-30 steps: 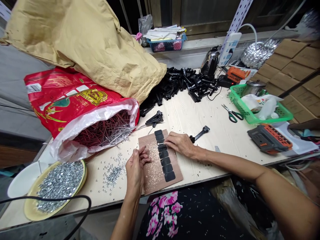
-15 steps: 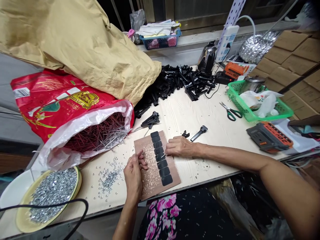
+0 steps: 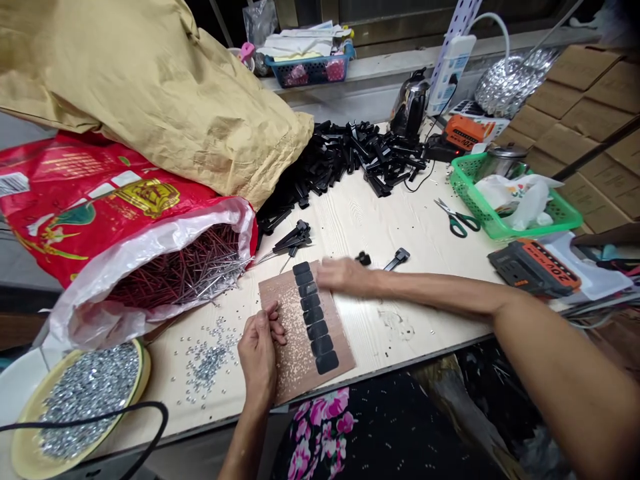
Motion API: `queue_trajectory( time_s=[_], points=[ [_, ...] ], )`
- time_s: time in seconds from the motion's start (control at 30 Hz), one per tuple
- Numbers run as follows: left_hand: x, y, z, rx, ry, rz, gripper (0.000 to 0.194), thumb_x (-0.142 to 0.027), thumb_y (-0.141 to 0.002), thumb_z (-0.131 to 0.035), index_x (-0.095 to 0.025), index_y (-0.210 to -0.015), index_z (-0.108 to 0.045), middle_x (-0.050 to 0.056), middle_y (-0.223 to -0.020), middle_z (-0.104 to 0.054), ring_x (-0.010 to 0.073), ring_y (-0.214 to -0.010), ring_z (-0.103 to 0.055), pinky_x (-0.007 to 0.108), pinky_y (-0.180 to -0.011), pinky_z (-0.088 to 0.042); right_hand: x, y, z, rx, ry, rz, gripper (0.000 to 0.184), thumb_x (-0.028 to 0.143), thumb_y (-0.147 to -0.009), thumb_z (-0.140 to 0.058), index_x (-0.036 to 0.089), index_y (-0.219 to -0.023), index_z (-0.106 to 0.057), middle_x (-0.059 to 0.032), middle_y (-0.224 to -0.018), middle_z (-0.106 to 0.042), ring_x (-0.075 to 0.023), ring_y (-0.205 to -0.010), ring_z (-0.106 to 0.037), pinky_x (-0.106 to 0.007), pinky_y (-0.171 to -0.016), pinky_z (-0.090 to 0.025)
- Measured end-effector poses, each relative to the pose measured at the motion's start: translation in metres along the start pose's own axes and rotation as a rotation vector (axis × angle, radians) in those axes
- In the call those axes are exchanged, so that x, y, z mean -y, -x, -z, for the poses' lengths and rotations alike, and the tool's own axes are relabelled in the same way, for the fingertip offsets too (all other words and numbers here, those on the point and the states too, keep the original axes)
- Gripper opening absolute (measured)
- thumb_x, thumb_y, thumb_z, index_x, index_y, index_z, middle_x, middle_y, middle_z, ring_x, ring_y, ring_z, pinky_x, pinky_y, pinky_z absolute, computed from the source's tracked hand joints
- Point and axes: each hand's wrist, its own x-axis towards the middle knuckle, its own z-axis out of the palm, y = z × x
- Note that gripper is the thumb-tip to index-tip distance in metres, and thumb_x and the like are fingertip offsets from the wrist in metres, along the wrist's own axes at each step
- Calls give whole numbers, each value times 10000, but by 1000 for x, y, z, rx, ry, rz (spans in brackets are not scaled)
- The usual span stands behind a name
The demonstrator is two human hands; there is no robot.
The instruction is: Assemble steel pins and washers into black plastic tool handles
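Observation:
A brown board [image 3: 337, 333] lies near the table's front edge, strewn with tiny pale bits on its left. Down its right part runs a row of black rounded patches [image 3: 317, 331]. My left hand [image 3: 260, 353] rests at the board's left edge with fingers curled in and thumb against them; what they hold, if anything, is hidden. Over the board's upper right is my right hand [image 3: 345, 277], smeared by motion, so its fingers cannot be made out. Just beyond it lie a small black piece [image 3: 363, 258] and a black strap-like part [image 3: 398, 259].
Left stand a red bag [image 3: 100, 200] of dark red and silvery pins and a yellow bowl [image 3: 143, 380] of small shiny pieces, with loose ones [image 3: 210, 363] scattered nearby. Black parts [image 3: 350, 153] are heaped behind. Scissors [image 3: 457, 219], a green basket [image 3: 500, 230] and a battery [image 3: 535, 267] lie right.
My right hand slid down along the black patches with a thin silvery tip showing, then moved back up quickly. My left hand stays by the board. The whole view has shifted somewhat.

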Motion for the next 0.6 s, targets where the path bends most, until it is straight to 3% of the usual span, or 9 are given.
queue_trajectory(
  time_s=[0.1,0.13,0.23,0.4,0.6],
  points=[
    [0,0,0,9,-12,1,438,-486,-882,-431,-146,-1066,-637,-10,-704,-538,88,-551,-461,217,-547,-408,1,-3,4,148,-12,331,294,126,-937,-368,187,-713,-548,24,-699,-536,-82,-679,-467,-177,-521,-423],
    [0,0,0,3,-16,-2,438,-487,-881,-431,-147,-1063,-638,-11,-702,-538,88,-544,-458,218,-543,-406,-1,-5,6,155,11,343,300,120,-941,-350,182,-725,-549,17,-714,-538,-86,-691,-468,-179,-520,-423],
    [1,0,0,-10,-22,-8,443,-492,-877,-434,-150,-1072,-637,-9,-706,-541,87,-537,-456,220,-544,-403,-14,-10,11,70,109,105,269,142,-954,-338,168,-809,-563,-2,-734,-530,-106,-702,-460,-192,-498,-407],
    [1,0,0,-7,-28,-13,442,-483,-890,-418,-143,-1078,-629,-5,-702,-532,86,-540,-456,223,-555,-405,-20,-5,2,118,149,301,249,144,-965,-346,166,-878,-578,-15,-833,-563,-118,-801,-466,-212,-545,-383],
    [2,1,3,4,-47,-33,425,-464,-902,-405,-150,-1072,-635,1,-717,-534,90,-549,-461,228,-557,-407,-17,9,0,70,141,192,275,217,-983,-350,161,-908,-608,-26,-823,-581,-127,-776,-463,-238,-573,-358]
  ],
)
